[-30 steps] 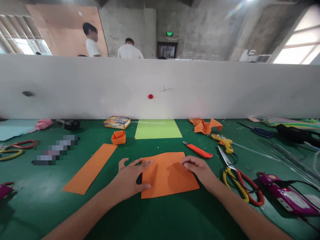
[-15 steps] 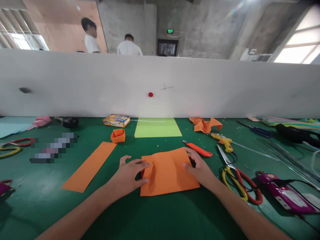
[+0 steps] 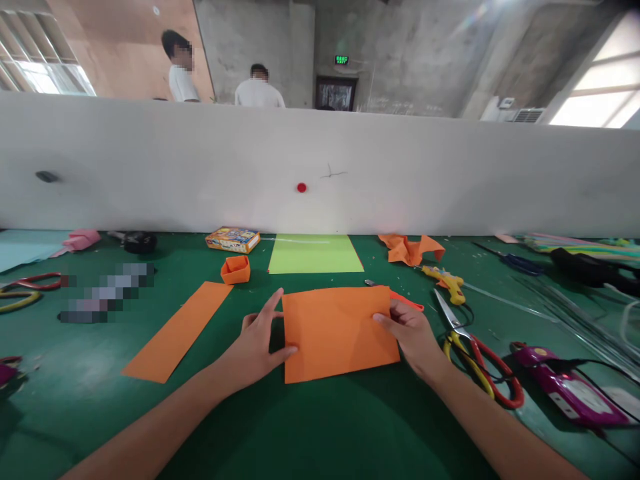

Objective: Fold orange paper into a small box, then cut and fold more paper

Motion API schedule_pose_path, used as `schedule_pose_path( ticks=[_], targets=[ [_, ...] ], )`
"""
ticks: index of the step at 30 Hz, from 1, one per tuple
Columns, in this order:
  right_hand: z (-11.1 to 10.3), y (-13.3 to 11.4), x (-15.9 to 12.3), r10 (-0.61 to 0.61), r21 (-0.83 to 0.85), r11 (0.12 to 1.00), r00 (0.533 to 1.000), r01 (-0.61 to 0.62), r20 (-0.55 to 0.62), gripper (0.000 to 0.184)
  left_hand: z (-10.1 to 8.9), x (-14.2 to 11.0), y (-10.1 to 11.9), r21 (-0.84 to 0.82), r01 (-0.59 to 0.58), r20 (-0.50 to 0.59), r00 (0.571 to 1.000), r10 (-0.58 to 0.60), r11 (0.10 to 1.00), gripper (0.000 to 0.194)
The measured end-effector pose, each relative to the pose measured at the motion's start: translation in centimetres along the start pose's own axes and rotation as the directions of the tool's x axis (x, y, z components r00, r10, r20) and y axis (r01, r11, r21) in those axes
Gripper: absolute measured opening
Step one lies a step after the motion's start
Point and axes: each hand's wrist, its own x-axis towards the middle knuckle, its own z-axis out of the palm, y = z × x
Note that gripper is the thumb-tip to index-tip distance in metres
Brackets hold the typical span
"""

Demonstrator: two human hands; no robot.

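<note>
Where the orange sheet (image 3: 337,333) sits: tilted up between both hands, over the green table (image 3: 300,433).
Left hand (image 3: 257,337): fingers spread, thumb over left edge; grip cannot be told.
Right hand (image 3: 413,333): gripping right edge.
Flanks: orange strip (image 3: 180,333) left, scissors (image 3: 461,331) right.
Behind sheet: red cutter (image 3: 407,300), partly blocked by it.
Beyond: yellow glue gun (image 3: 453,287), small orange box (image 3: 235,272), yellow-green sheet (image 3: 316,253).
Rear: white partition (image 3: 200,173).

The green wall sign (image 3: 341,60) reads "EXIT" (under blurred characters).

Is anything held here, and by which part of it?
An orange sheet: the right grip pinches its right edge; the left grip laps its thumb over the left edge, hold unclear.
</note>
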Motion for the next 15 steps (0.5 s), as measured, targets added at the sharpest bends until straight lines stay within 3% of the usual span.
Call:
schedule_pose_path(
  ticks=[6,9,11,15],
  targets=[
    [0.0,0.2,-0.2,-0.025,0.046,0.999,0.998,0.027,-0.05,0.033,-0.2,-0.1,0.0,-0.298,-0.19,-0.033,0.981,0.189,0.935,0.126],
    [0.0,0.2,-0.1,-0.039,0.077,0.996,0.994,0.047,-0.098,0.034,-0.4,-0.1,0.4,-0.346,-0.166,0.04,0.981,0.191,0.923,0.125],
    [0.0,0.1,-0.1,-0.057,0.078,0.995,0.987,0.069,-0.151,0.035,-0.6,0.0,0.6,-0.335,-0.134,0.087,0.981,0.172,0.933,0.108],
    [0.2,0.0,-0.1,-0.034,0.124,0.991,0.988,0.053,-0.148,0.034,-1.1,0.4,0.8,-0.203,-0.187,0.11,0.971,0.212,0.961,0.033]
  ],
)
